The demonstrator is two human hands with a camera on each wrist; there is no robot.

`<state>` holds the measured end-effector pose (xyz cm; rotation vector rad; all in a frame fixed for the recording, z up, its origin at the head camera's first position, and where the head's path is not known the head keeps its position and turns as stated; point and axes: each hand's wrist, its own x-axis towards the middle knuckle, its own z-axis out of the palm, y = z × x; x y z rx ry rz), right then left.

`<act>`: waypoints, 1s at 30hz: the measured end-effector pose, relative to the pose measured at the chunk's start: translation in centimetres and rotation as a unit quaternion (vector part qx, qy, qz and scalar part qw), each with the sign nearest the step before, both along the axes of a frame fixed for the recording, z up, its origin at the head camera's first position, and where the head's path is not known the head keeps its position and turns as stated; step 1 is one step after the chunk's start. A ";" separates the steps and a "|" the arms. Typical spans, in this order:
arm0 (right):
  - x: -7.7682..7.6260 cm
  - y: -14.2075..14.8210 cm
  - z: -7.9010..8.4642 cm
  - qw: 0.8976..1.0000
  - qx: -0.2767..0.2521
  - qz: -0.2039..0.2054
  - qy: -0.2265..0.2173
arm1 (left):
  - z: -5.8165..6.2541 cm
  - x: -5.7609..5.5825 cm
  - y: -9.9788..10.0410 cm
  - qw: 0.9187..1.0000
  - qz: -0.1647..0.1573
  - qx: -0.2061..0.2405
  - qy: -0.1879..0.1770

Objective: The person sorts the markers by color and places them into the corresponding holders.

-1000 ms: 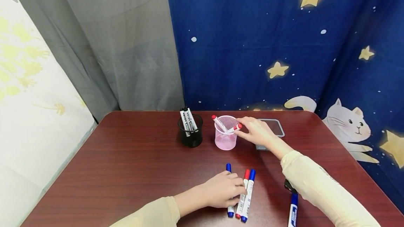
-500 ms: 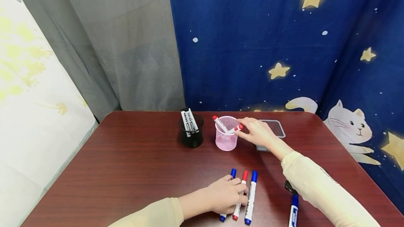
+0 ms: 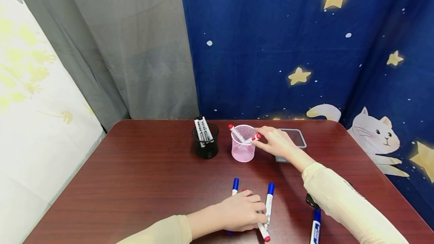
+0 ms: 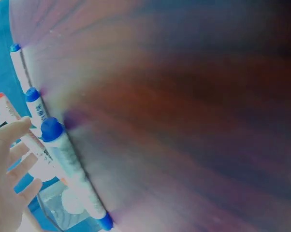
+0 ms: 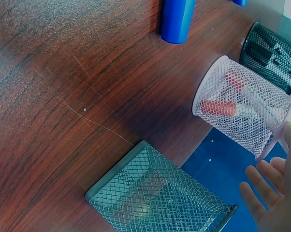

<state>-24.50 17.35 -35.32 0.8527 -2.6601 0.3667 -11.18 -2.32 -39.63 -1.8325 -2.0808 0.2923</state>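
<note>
My left hand (image 3: 240, 212) holds a red-capped marker (image 3: 263, 232) tilted over the table; the left wrist view shows that marker between thumb and fingers. On either side lie two blue markers, one to the left (image 3: 235, 185) partly under the hand, another to the right (image 3: 269, 200). Farther back, my right hand (image 3: 277, 142) grips the rim of a pink mesh pen cup (image 3: 243, 154) with thumb and index finger, other fingers loosely bent. Two red markers (image 5: 219, 108) lean inside the pink cup.
Left of the pink cup stands a black mesh pen cup (image 3: 207, 151) with black-and-white markers. A grey mesh holder (image 5: 145, 188) sits beside the right hand. Another blue marker (image 3: 315, 229) lies near the front right, beside the right forearm. Curtains hang behind the table's far edge.
The red marker has been picked out from between the blue ones and tilted, its lower end now toward the right. The left blue marker has shifted left. The right hand stays at the pink cup.
</note>
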 end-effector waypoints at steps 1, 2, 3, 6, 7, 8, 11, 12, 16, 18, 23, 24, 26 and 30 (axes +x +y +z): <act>0.0 0.0 0.0 1.000 0.000 0.000 -0.001 | 0.1 0.0 0.0 1.000 -0.002 0.005 -0.007; 0.0 0.0 0.0 1.000 -0.001 0.000 -0.001 | 0.3 0.1 -0.1 1.000 -0.003 0.011 -0.014; 0.0 0.0 0.0 1.000 -0.001 0.000 -0.001 | 0.5 0.1 -0.1 1.000 -0.003 0.018 -0.023; 0.0 0.0 0.0 1.000 -0.003 0.003 0.000 | 1.1 0.1 -0.3 0.997 -0.012 0.045 -0.059; 0.0 0.0 -0.1 1.000 -0.004 0.003 0.000 | 1.4 0.1 -0.4 0.996 -0.014 0.055 -0.072; -0.1 0.0 -0.1 1.000 -0.005 0.003 0.000 | 1.7 0.0 -0.5 0.994 -0.018 0.066 -0.083; -0.1 0.0 -0.1 1.000 -0.006 0.002 -0.001 | 2.4 -0.2 -0.9 0.988 -0.023 0.099 -0.120; -0.1 0.0 -0.1 1.000 -0.005 0.001 -0.001 | 2.7 -0.3 -1.0 0.985 -0.023 0.109 -0.133; -0.1 0.0 -0.1 1.000 -0.004 0.000 -0.002 | 3.6 -0.6 -1.4 0.971 -0.018 0.145 -0.187; -0.1 0.1 -0.2 1.000 -0.004 0.001 -0.002 | 3.9 -0.7 -1.6 0.965 -0.013 0.157 -0.211; -0.1 0.1 -0.3 1.000 -0.004 0.001 -0.001 | 4.3 -1.0 -2.1 0.937 -0.001 0.195 -0.289; -0.1 0.1 -0.3 1.000 -0.004 0.001 0.000 | 4.4 -1.1 -2.2 0.930 -0.001 0.205 -0.304; -0.1 0.1 -0.3 1.000 -0.003 0.001 0.002 | 4.6 -1.3 -2.4 0.913 -0.004 0.226 -0.340; -0.2 0.1 -0.3 1.000 -0.004 0.003 0.007 | 5.2 -1.7 -2.7 0.873 -0.004 0.261 -0.412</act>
